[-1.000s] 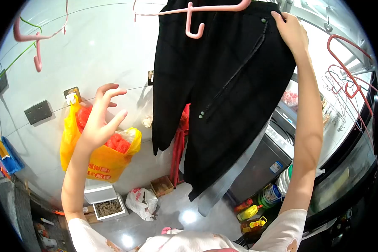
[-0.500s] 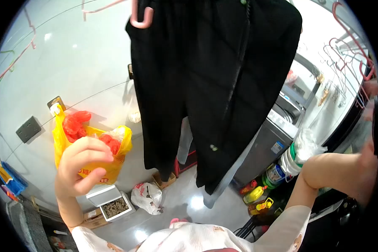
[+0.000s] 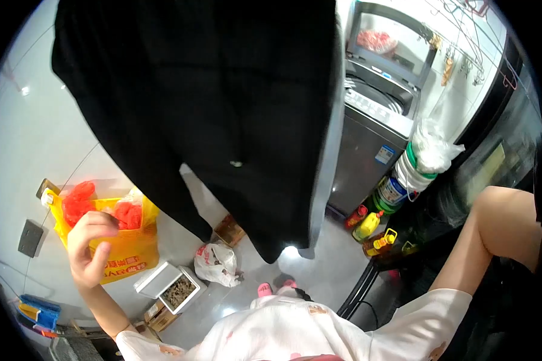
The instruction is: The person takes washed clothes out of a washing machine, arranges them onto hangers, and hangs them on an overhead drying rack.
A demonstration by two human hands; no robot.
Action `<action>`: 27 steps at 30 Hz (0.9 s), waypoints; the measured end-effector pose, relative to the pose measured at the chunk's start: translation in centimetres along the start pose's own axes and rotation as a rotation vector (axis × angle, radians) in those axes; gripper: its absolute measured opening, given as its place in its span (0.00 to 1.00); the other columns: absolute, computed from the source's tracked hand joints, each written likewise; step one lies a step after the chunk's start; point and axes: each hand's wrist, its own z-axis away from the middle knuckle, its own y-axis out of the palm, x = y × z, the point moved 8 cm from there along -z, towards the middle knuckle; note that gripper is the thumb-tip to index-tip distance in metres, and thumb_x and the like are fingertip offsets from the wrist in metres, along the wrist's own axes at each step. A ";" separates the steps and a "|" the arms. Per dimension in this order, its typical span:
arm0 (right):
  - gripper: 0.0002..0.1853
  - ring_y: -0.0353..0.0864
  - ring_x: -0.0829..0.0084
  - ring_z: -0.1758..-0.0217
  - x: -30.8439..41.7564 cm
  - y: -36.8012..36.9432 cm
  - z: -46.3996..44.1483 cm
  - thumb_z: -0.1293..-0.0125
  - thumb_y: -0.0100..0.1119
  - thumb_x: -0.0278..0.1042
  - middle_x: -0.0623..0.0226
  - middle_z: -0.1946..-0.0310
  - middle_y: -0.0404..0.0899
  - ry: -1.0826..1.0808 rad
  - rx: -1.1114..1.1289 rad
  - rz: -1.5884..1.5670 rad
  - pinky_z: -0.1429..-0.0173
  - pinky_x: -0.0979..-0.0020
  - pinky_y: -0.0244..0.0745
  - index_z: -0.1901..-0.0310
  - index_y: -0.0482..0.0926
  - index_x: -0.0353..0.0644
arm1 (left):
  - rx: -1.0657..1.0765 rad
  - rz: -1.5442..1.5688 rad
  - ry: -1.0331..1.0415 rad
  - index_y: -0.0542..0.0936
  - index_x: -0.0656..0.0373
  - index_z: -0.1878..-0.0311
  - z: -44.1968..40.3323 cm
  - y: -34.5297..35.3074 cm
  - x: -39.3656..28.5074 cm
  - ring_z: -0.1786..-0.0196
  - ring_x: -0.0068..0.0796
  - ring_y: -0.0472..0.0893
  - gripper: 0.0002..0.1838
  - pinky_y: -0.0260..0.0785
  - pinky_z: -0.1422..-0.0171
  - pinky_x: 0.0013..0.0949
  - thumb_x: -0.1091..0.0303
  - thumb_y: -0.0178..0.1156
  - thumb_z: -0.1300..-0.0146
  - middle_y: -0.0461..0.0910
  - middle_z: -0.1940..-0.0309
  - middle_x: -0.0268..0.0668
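Black trousers [image 3: 223,96] hang in front of me, their top cut off by the upper edge. A strip of grey cloth [image 3: 325,174] shows along their right side. My left hand [image 3: 91,248] is raised at the left, fingers curled and thumb apart, with nothing between them. It appears in front of a yellow shopping bag [image 3: 138,256] with red plastic bags in it; I cannot tell whether they touch. My right arm bends upward at the right, and its hand is out of sight beyond the edge.
A top-loading washing machine [image 3: 367,150] stands behind the trousers with its lid up. Beside it are stacked buckets [image 3: 397,186] and several bottles [image 3: 367,227]. A white foam box [image 3: 190,295] and a white plastic bag [image 3: 217,265] rest on the floor. Wire hangers [image 3: 464,30] hang upper right.
My view has tilted down and turned right. The trousers now look larger and further left, and the pink hanger hook at their waist has left view. My right hand has gone out of frame.
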 end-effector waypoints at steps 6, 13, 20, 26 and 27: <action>0.20 0.74 0.64 0.51 0.6 -0.8 4.4 0.39 0.51 0.46 0.57 0.56 0.76 0.015 0.034 -0.012 0.47 0.66 0.68 0.51 0.73 0.41 | -0.118 0.017 -0.050 0.74 0.64 0.68 -0.8 2.4 1.1 0.62 0.37 0.74 0.08 0.66 0.52 0.37 0.68 0.52 0.45 0.73 0.69 0.42; 0.19 0.74 0.64 0.53 0.2 -1.7 9.6 0.39 0.50 0.44 0.56 0.58 0.76 0.027 0.068 -0.018 0.48 0.66 0.69 0.52 0.73 0.39 | -0.116 0.144 0.047 0.72 0.61 0.69 -4.6 9.0 0.5 0.63 0.36 0.74 0.10 0.65 0.52 0.36 0.63 0.52 0.43 0.73 0.70 0.41; 0.18 0.75 0.64 0.55 -2.8 -1.6 14.3 0.38 0.48 0.43 0.55 0.59 0.76 0.032 0.052 -0.038 0.49 0.66 0.69 0.54 0.72 0.38 | 0.095 0.407 0.135 0.76 0.64 0.75 -8.6 17.6 0.0 0.71 0.34 0.77 0.13 0.70 0.64 0.34 0.63 0.54 0.45 0.76 0.73 0.43; 0.17 0.75 0.64 0.57 -6.4 -1.1 19.5 0.38 0.47 0.42 0.54 0.60 0.76 0.071 -0.044 -0.015 0.50 0.66 0.70 0.55 0.72 0.37 | 0.814 0.984 0.124 0.68 0.69 0.46 -11.8 32.3 -2.9 0.46 0.42 0.71 0.24 0.61 0.42 0.39 0.74 0.60 0.47 0.71 0.50 0.48; 0.17 0.75 0.63 0.57 -6.9 -1.3 20.7 0.38 0.47 0.42 0.54 0.60 0.76 0.078 -0.082 0.000 0.51 0.66 0.70 0.55 0.72 0.37 | 0.847 0.952 0.113 0.65 0.68 0.42 -13.1 35.4 -3.0 0.42 0.41 0.67 0.27 0.56 0.38 0.40 0.74 0.59 0.47 0.68 0.47 0.48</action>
